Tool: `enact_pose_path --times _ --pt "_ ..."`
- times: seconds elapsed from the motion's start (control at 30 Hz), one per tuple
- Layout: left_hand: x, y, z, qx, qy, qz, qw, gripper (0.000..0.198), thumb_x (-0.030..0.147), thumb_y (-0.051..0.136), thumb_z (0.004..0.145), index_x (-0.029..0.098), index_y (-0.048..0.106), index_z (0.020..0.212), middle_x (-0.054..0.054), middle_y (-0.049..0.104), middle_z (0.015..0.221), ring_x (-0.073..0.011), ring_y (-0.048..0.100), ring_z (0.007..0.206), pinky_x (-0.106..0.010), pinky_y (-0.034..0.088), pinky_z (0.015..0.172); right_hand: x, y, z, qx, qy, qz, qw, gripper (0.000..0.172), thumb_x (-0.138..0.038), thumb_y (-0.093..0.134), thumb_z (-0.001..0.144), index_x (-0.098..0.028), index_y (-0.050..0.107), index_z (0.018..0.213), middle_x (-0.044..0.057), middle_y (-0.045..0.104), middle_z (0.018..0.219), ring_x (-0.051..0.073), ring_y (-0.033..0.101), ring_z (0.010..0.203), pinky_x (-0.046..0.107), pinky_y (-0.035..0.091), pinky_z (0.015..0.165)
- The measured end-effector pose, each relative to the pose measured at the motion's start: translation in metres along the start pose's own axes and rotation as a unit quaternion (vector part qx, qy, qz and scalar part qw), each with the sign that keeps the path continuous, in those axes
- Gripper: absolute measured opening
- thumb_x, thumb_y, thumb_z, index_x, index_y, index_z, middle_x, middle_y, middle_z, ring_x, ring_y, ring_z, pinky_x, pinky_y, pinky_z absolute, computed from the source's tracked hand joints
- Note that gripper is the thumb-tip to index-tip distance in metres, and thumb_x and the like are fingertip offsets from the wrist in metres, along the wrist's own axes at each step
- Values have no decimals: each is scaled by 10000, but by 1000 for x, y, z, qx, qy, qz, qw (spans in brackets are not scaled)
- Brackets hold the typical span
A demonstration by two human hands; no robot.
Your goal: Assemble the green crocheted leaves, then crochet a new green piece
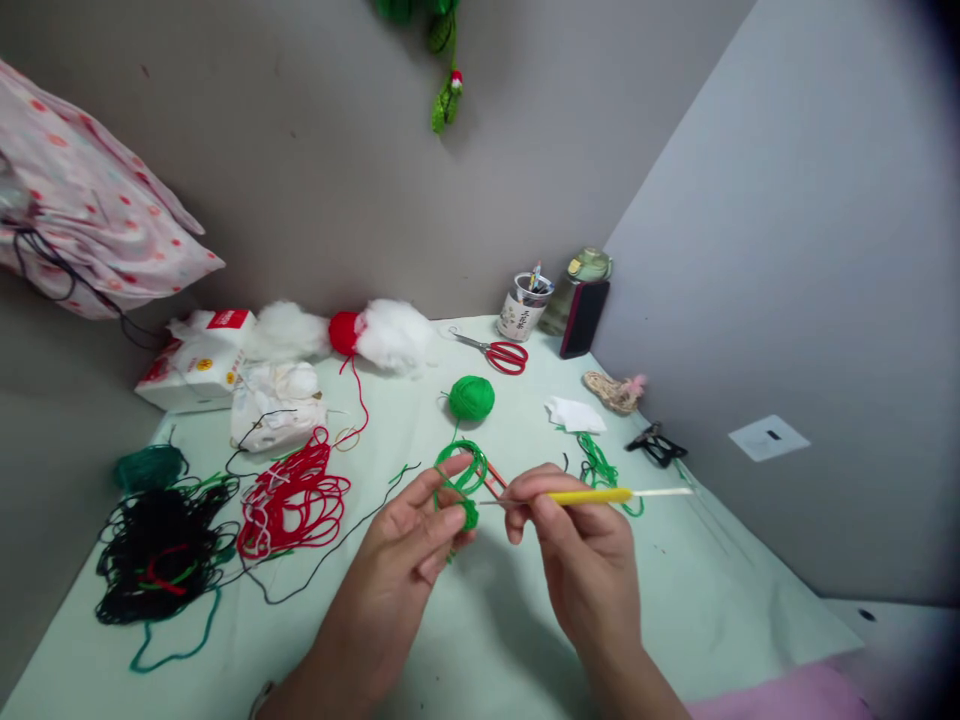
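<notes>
In the middle of the view my left hand [412,530] pinches a small green crochet piece [470,514] between thumb and fingers. Green yarn [471,455] loops just beyond those fingers, and a strand runs back toward a green yarn ball [472,398] on the table. My right hand [577,540] is closed around the yellow handle of a crochet hook [589,496]. The hook's thin metal shaft points left, its tip close beside the green piece; whether it touches the stitches I cannot tell. An orange-red object [495,478] lies partly hidden behind my hands.
Tangled black yarn [161,550] and red yarn [296,500] lie on the left. Behind are a tissue box [202,360], white stuffing [397,335], red-handled scissors [504,356] and a pen cup [523,310]. A phone [585,318], green strands [596,460] and a black clip [658,445] are rightward.
</notes>
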State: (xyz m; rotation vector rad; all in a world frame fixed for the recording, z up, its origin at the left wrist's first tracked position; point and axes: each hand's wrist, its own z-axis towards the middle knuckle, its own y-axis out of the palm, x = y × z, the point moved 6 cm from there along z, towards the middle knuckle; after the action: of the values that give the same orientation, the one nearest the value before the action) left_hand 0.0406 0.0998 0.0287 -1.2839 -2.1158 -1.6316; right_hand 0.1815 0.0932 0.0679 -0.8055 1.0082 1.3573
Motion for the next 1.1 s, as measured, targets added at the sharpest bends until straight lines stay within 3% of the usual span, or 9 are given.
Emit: enact_pose_path --times 0.07,0.13,0.3,0.53,0.73,0.87,0.97,1.03,1.1 --pt "3 2 -2 -2 36 30 999 442 238 847 770 235 744 1199 26 619 772 -115 579 762 -277 480 901 6 4 3 -16 38 42 998 168 -263 619 980 -242 783 951 49 711 870 149 629 681 284 533 604" --pt "3 3 -3 -8 57 60 997 444 259 851 767 260 744 1198 -4 660 904 -160 618 909 -297 467 951 9 7 3 -26 50 26 998 154 -277 649 962 -231 793 933 58 723 873 163 640 743 285 538 645" --pt "1 1 -2 -10 57 130 990 392 325 794 831 281 741 1217 -13 645 908 -174 596 911 -287 457 903 16 2 1 -9 87 66 994 169 -315 642 968 -218 778 939 47 707 844 145 623 692 281 541 655" --pt "8 -4 -2 12 70 152 986 363 299 818 786 290 778 1147 -17 650 916 -175 560 912 -260 445 844 15 1 2 -32 94 102 990 192 -301 566 1015 -208 712 931 38 716 865 139 651 703 284 546 685" --pt "11 -12 -4 64 120 235 962 378 270 800 796 286 771 1172 2 602 829 -164 551 813 -274 450 838 -6 4 -4 -73 -22 -88 993 220 -151 472 1026 -220 681 1036 59 710 951 180 685 864 344 568 798" --pt "10 -14 -8 105 173 277 939 356 233 810 787 285 784 1138 34 530 717 -145 531 759 -249 449 858 -24 18 -13 -128 -198 -280 931 288 -38 509 936 -191 648 1135 95 720 964 216 697 884 346 587 736" --pt "0 -12 -6 78 110 185 973 462 300 853 754 275 752 1204 31 588 794 -90 451 615 -186 423 600 -25 21 -20 -114 -254 -361 890 340 -59 599 912 -241 689 1184 95 733 1012 230 708 916 331 596 734" --pt "-7 -7 -3 30 27 103 994 515 330 848 770 247 721 1262 61 550 695 -48 306 498 -165 374 518 -23 17 -20 -94 -231 -331 910 348 -91 599 936 -295 694 1201 73 732 1035 223 708 948 333 601 771" --pt "-7 -3 -1 2 -24 52 998 500 305 833 797 212 715 1274 101 461 566 -36 242 465 -167 444 616 -20 10 -17 -62 -189 -265 944 316 -101 540 975 -287 689 1182 59 725 987 200 700 907 330 595 765"
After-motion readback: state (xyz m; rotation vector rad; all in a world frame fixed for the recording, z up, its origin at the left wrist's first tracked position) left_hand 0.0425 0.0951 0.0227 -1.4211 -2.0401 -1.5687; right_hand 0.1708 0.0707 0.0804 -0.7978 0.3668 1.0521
